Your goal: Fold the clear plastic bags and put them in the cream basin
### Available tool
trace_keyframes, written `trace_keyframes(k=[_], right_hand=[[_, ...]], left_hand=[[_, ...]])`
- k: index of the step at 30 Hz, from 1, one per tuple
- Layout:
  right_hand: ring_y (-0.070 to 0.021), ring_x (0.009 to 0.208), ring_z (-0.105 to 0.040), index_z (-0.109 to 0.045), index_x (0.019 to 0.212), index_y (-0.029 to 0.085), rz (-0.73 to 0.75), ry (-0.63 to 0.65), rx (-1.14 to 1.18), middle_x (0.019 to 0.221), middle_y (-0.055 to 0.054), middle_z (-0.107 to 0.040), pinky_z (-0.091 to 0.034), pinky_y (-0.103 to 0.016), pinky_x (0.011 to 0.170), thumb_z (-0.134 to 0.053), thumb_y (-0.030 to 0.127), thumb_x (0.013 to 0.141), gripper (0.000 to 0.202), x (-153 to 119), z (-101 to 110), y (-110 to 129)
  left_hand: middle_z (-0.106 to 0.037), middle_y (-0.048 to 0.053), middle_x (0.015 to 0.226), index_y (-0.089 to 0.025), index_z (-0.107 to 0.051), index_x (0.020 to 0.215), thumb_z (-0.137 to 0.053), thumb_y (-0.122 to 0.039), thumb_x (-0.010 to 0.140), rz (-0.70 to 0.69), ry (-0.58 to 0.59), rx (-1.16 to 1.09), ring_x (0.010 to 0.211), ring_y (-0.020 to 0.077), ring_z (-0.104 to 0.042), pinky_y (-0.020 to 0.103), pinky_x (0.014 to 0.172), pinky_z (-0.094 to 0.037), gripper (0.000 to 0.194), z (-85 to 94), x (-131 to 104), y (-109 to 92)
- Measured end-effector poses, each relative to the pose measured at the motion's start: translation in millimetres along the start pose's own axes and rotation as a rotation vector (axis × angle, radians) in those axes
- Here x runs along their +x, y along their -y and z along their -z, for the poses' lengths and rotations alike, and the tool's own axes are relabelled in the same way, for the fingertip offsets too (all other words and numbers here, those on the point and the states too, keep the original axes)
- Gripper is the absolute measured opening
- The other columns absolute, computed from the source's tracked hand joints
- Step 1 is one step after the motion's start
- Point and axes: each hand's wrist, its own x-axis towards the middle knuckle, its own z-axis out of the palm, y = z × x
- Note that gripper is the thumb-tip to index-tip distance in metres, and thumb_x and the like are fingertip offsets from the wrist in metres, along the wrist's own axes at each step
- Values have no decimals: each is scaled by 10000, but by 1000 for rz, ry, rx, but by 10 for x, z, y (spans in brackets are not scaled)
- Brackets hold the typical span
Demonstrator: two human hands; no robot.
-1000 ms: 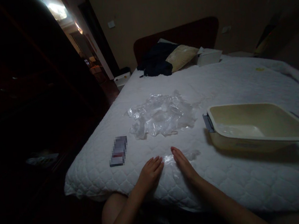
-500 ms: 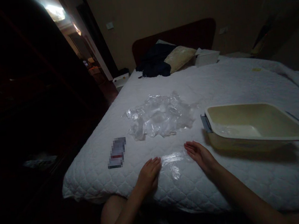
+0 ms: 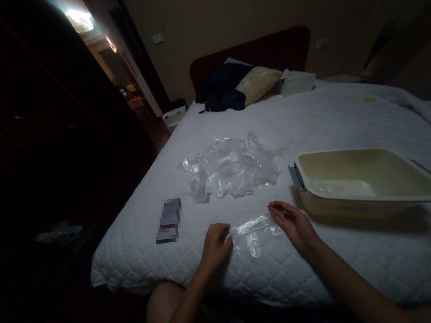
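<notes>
A thin, crinkled piece of clear plastic, seemingly a plastic bag [image 3: 251, 232], lies on the white quilted bed cover between my hands. My left hand [image 3: 217, 243] is at its left end, with fingers and thumb bent round the edge in a pinch. At the right end, my right hand [image 3: 292, 224] is held with loosely curved fingers apart from the thumb, palm turned inward. Whether its fingers touch the plastic I cannot tell. Just beyond both hands spreads a heap of similar crumpled clear plastic [image 3: 231, 167].
A cream plastic bin [image 3: 377, 203] with grey handles stands right of my right hand, some clear plastic inside. A blurred-out phone-like object [image 3: 169, 221] lies to the left. Dark cloth [image 3: 223, 88], a beige pillow [image 3: 259, 84] and a white box [image 3: 298, 83] sit by the headboard [image 3: 284, 46].
My left fingers have gone from lying flat to curling round the plastic's left edge. My right hand has turned slightly and its fingers have curved. The plastic has shifted and wrinkled a little.
</notes>
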Motion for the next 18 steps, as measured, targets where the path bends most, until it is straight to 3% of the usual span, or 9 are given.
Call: trace_keyframes(k=[5,8,12,18], right_hand=[[-212,885,-587,-623,816,229,265,47,-599,919,-44,-639,-467,-361,790,-634,339,663,189,91,30,124],[-210,815,-582,-623,865,204,382,180,-963,892,-70,-632,-457,-365,759,-621,353,670,245,198,85,145],[-216,851,-555,-616,941,176,484,349,-1266,911,-83,-611,-431,-350,760,-617,332,678,306,273,136,94],[-245,916,-490,-628,950,238,539,351,-1647,937,-61,-604,-324,-403,807,-578,345,707,270,222,86,92]], left_hand=[[-583,44,870,-183,-581,937,-516,-130,685,3,2,-9,849,185,-523,339,780,-432,266,8,13,23],[-582,47,888,-181,-584,955,-504,-119,694,20,5,-46,861,178,-527,334,799,-428,279,26,16,30],[-585,56,937,-182,-579,985,-491,-160,738,75,18,-131,888,172,-540,327,823,-425,263,70,32,16],[-571,52,853,-170,-596,913,-599,-299,676,77,67,71,844,195,-512,334,777,-411,270,156,93,-44]])
